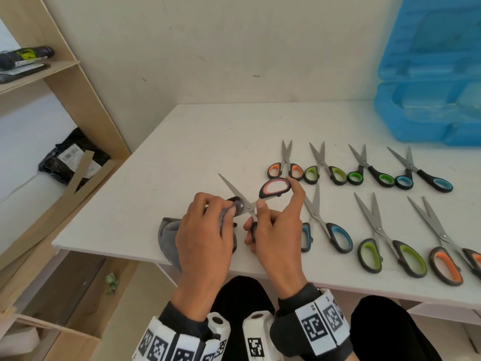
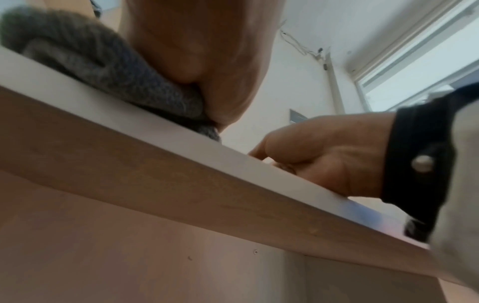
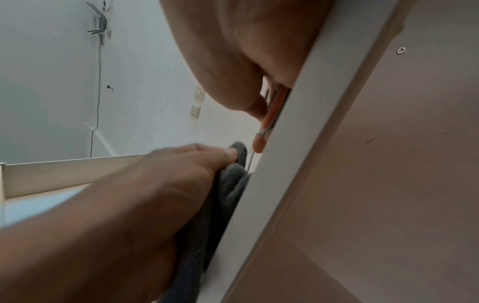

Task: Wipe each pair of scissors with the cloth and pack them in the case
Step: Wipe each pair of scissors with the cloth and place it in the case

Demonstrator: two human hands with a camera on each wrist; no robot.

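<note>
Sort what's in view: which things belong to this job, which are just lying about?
Job: pink scissors held by both hands, grey cloth, seven scissors on the table, blue case.
Lying about: black bag, tools on shelf, wood strip.

Head cam is looking down from above at table; both wrist cams are peering up close from below its front edge, sharing hands and grey cloth.

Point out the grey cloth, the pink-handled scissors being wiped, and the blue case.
grey cloth [image 1: 169,235]: head view, on the fold left of the left hand.
pink-handled scissors [image 1: 263,190]: head view, on the raised handle loop's black rim.
blue case [image 1: 426,110]: head view, on the lower half's moulded interior.
</note>
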